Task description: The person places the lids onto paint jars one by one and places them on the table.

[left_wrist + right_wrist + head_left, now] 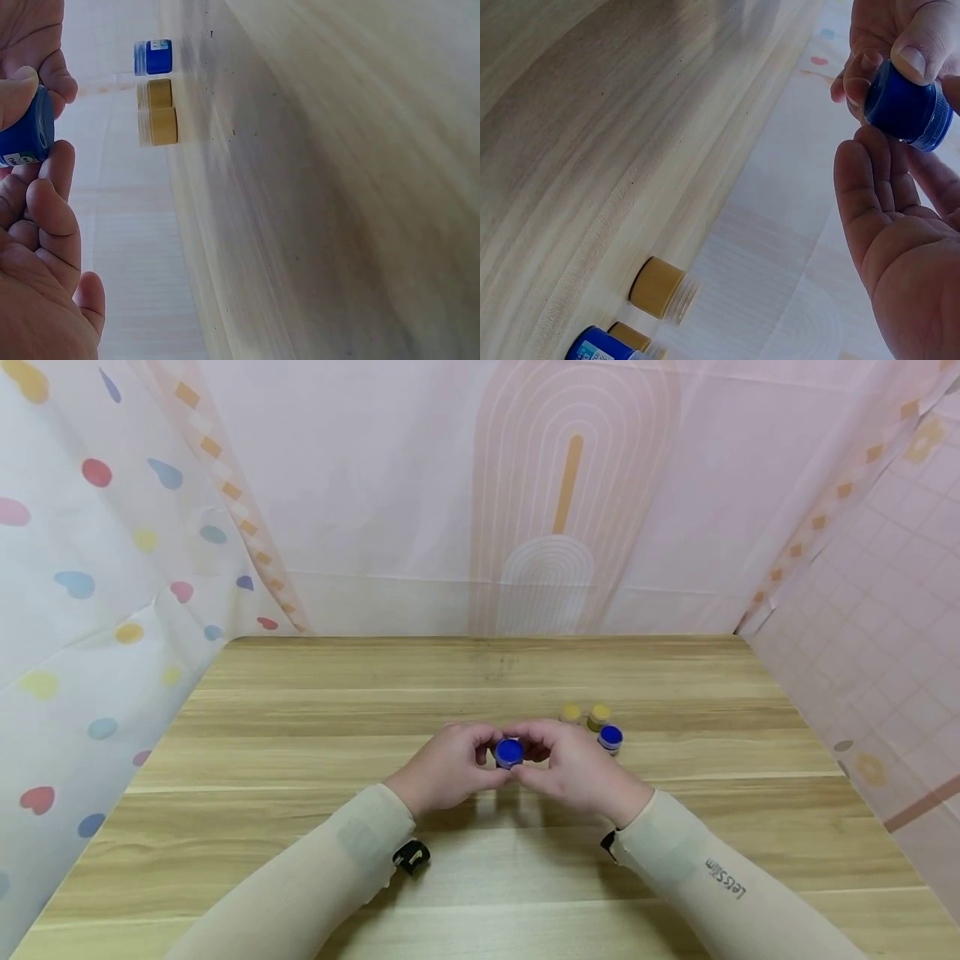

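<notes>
A small blue paint jar with a clear lid is held up between both hands, above the table. My left hand grips it from the left, with the thumb lying on the jar's side in the right wrist view. My right hand holds it from the right, thumb and fingers at the jar. Part of a printed label shows on the blue jar in the left wrist view. Some fingertips are hidden behind the jar.
Beyond my right hand stand two yellow jars and another blue jar, close together on the wooden table. Patterned cloth hangs along the table's back and sides.
</notes>
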`<act>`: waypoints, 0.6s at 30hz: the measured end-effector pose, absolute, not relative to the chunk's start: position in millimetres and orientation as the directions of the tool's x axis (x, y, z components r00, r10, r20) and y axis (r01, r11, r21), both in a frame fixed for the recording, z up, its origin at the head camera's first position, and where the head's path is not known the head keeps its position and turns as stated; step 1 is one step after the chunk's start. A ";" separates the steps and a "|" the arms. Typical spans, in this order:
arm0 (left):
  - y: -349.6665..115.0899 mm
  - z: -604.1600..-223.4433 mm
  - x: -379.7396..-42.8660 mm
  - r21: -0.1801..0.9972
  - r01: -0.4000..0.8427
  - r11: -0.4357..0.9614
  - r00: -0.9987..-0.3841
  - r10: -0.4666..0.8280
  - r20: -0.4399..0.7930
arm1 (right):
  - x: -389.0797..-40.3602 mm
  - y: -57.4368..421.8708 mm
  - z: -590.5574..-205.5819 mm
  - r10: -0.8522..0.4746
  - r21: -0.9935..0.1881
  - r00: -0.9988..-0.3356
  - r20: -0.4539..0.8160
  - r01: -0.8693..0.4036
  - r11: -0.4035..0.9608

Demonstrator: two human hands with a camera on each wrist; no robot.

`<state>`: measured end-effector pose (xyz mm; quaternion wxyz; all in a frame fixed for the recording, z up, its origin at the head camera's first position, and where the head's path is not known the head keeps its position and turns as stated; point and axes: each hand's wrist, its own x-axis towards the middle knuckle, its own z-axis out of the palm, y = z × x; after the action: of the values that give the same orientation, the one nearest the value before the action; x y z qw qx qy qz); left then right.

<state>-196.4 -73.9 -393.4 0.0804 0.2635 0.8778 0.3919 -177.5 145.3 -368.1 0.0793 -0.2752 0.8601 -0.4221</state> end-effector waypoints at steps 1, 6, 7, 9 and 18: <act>-74.0 -393.4 -196.5 0.729 0.402 0.554 -0.848 0.526 0.068 | -177.7 145.7 -368.4 -0.546 -0.774 -0.831 0.101 -0.411 0.482; -73.8 -393.0 -196.3 0.732 0.405 0.549 -0.845 0.529 0.071 | -178.1 145.5 -369.9 -0.539 -0.778 -0.837 0.096 -0.401 0.483; -73.7 -392.8 -196.2 0.733 0.404 0.548 -0.846 0.529 0.071 | -178.2 145.3 -370.2 -0.534 -0.777 -0.841 0.090 -0.395 0.490; -73.4 -392.8 -196.1 0.735 0.401 0.548 -0.847 0.527 0.069 | -178.1 144.7 -370.5 -0.522 -0.777 -0.850 0.079 -0.381 0.502; -73.1 -393.3 -196.4 0.737 0.395 0.549 -0.851 0.521 0.069 | -176.4 143.6 -370.5 -0.493 -0.788 -0.868 0.063 -0.347 0.509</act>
<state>-196.4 -73.1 -393.3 0.0790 0.2614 0.8764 0.3968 -176.4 143.6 -370.5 0.0849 -0.2429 0.8644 -0.4319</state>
